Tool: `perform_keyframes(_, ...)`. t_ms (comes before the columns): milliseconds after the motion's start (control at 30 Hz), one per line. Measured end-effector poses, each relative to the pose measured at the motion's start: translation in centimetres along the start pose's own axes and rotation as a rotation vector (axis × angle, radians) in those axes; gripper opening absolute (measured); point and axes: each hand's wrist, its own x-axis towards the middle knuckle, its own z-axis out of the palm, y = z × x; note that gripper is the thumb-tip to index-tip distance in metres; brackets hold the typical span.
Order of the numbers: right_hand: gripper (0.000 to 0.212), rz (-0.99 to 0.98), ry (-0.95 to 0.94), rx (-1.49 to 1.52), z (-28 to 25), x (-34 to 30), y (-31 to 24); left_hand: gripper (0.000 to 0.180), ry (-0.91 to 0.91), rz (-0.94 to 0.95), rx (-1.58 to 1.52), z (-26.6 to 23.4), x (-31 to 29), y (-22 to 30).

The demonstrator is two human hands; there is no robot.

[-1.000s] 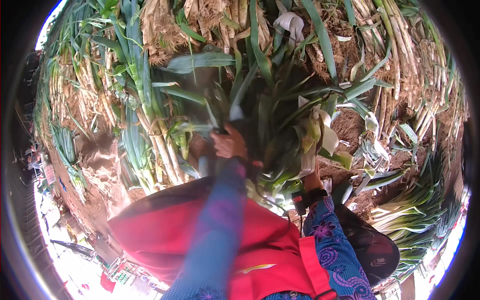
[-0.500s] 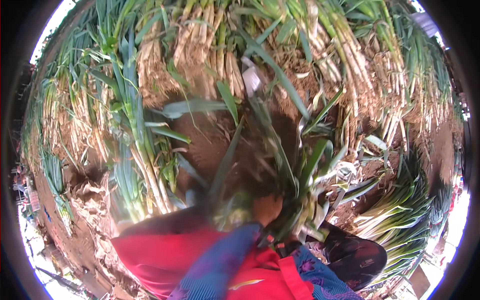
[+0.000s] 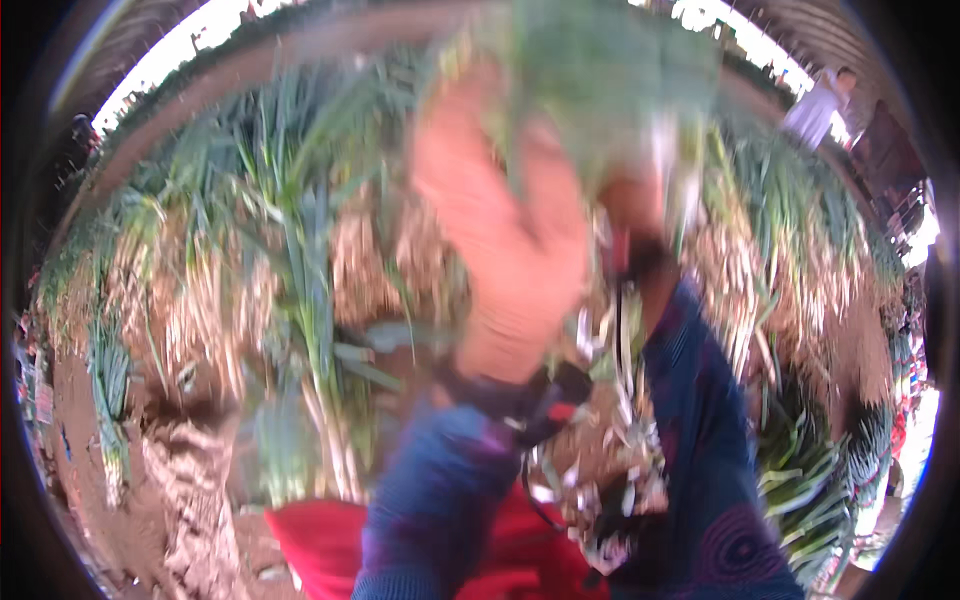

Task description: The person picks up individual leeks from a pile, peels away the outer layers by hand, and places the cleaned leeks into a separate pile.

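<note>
1. The person's bare left hand (image 3: 505, 230), below a dark wristband (image 3: 545, 405) and a blue-purple patterned sleeve, is raised and blurred; thumb and fingers look parted with green between them, but whether they grip cannot be told.
2. The bare right hand (image 3: 635, 205) is up beside it, apart from it, at the lower edge of the leaves; blur hides whether its fingers are closed.
3. A blurred bunch of long green leaves (image 3: 615, 75) spreads above both hands, overlapping the left hand's fingers; pale whitish stalks (image 3: 685, 185) show just right of the right hand.
4. Left of the left hand, tall green onions with long white stems (image 3: 325, 430) stand near, and bundles of pale-stemmed onions (image 3: 205, 325) lie farther out.
5. More pale-stemmed bundles (image 3: 735, 285) lie right of the right hand, with a heap of dark-green leaves (image 3: 800, 460) nearer the body.
6. Below and between the forearms, whitish leaf scraps (image 3: 600, 465) litter brown soil; red cloth (image 3: 325, 540) covers the lap.
7. Far beyond the right hand is a person in a pale top (image 3: 815, 108).
</note>
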Motion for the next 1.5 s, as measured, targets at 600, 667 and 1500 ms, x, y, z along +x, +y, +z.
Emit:
perform_keyframes(600, 0.050, 0.557, 0.190, -0.390, -4.5, -28.6, 36.5, 0.061, -1.129, -0.922, 1.016, -30.6, -42.0, -11.2)
perform_keyframes(667, 0.054, 0.656, 0.169, -0.430, -3.3, -25.6, 37.7, 0.055, -1.182, -0.774, 1.145, -30.0, -42.2, -10.8)
perform_keyframes(1500, 0.037, 0.627, -0.014, -0.358, 9.1, -24.0, 40.7, 0.035, -0.541, -1.961, -0.053, -18.7, -45.2, -22.7)
